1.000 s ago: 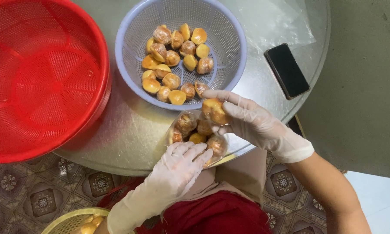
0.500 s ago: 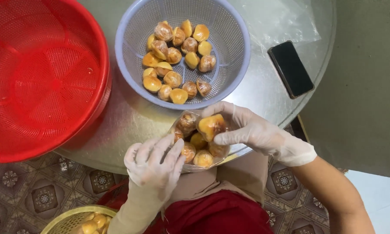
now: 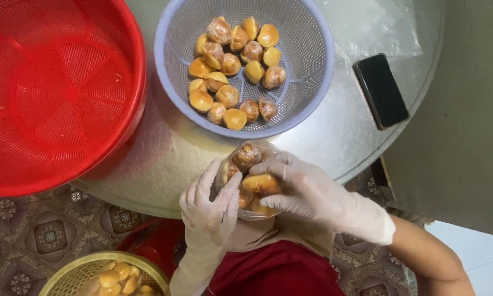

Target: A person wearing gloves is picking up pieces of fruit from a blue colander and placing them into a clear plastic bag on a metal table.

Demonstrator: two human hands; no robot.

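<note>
Holding a clear bag of orange pieces, both hands close around it.

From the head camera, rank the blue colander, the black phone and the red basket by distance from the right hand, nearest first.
1. blue colander, just beyond the right hand, centre of the table.
2. black phone, farther along the table's right edge.
3. red basket, far left.

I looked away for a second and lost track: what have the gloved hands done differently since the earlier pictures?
The left hand rose from below the table edge and now clasps the clear plastic bag of yellow-brown fruit pieces from its side. The right hand, which held one piece up, has lowered it against the bag. The lilac plastic colander, red plastic basket and black phone kept their places on the round metal table.
</note>
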